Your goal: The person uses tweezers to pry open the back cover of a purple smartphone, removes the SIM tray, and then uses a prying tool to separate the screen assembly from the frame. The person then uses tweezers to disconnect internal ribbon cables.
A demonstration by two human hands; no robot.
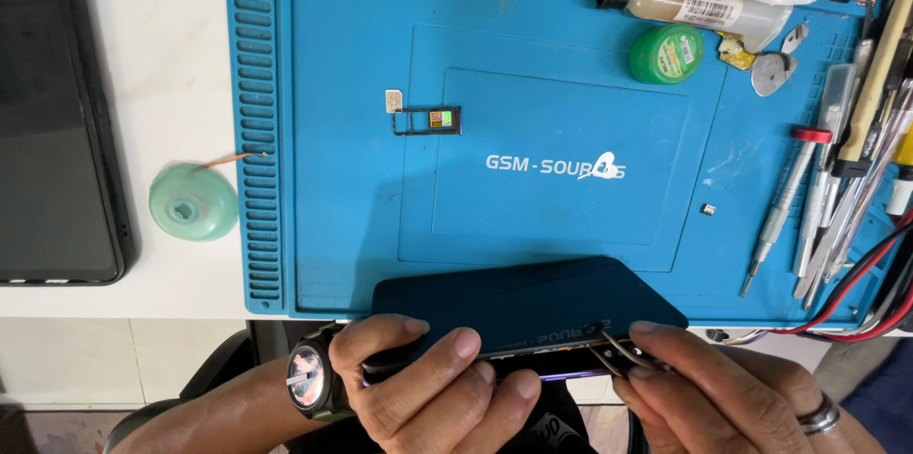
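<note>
At the 6 o'clock edge of the blue mat [333,131], the left hand [428,387] clamps a dark phone [523,302] while right hand [723,387] fingers pinch tweezers [613,352] at its rim; a slip could likely gouge it.

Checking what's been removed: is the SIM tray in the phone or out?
Out. The SIM tray lies on the blue repair mat, apart from the phone held in the left hand.

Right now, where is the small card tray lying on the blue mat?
In the head view, the card tray lies left of centre on the blue mat, with a small white card at its upper left corner, well above both hands.
</note>
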